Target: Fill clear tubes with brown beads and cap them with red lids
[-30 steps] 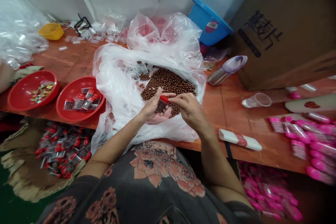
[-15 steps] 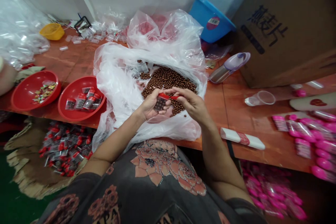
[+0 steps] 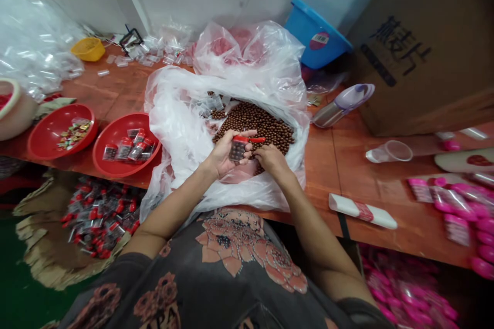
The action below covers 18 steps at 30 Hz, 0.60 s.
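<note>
My left hand (image 3: 223,155) is closed around a small clear plastic box (image 3: 236,151) filled with round brown balls. Its red lid (image 3: 256,139) is flipped up and points to the right. Just right of the box, my right hand (image 3: 272,160) dips to the near side of a heap of shiny brown balls (image 3: 258,122). The fingers of that hand are bent together, and what is between them is hidden. A white plastic bag (image 3: 173,113) lies spread under the heap, with several clear empty boxes (image 3: 210,105) at its back left.
To the left stand a red bowl with filled boxes (image 3: 101,161) and another red bowl (image 3: 36,150) with small colourful pieces. Below sits a carton of red-capped boxes (image 3: 100,216). A lilac-topped bottle (image 3: 341,107), clear cup (image 3: 397,150) and white packet (image 3: 363,211) are on the right.
My right hand has left the box's red lid and moved down to the brown balls. The lid now stands open. My left hand still holds the box.
</note>
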Each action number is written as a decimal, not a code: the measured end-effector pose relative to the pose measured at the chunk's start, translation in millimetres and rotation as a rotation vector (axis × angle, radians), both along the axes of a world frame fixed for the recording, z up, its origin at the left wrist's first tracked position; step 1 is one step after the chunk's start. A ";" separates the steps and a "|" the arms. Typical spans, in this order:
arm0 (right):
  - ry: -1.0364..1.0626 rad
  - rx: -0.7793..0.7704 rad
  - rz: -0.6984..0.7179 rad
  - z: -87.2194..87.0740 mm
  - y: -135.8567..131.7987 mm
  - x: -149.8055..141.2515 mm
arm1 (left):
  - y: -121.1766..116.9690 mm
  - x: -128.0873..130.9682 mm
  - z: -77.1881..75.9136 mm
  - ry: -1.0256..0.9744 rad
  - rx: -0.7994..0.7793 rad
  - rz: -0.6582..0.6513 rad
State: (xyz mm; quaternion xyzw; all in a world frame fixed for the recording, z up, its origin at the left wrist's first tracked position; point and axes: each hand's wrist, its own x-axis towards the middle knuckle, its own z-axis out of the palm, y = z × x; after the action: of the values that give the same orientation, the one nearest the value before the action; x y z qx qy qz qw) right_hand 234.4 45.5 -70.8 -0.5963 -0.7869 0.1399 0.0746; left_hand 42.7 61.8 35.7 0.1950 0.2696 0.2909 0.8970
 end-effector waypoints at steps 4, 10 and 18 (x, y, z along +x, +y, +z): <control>0.035 0.011 -0.030 -4.6 0.8 2.8 | -1.6 0.7 2.8 -0.047 0.070 0.071; 0.563 0.307 -0.198 19.9 -17.2 -9.7 | -5.1 4.2 1.5 -0.023 0.194 0.131; 0.550 0.423 -0.054 85.6 -46.0 -37.2 | -18.4 17.7 -5.7 0.238 0.353 0.199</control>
State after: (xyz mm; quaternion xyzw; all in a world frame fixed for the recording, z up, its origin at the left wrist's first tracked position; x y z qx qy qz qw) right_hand 197.2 -0.4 14.7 -0.5285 -0.7329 0.1272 0.4092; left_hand 60.3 43.3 30.1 0.3539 0.3363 0.3955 0.7779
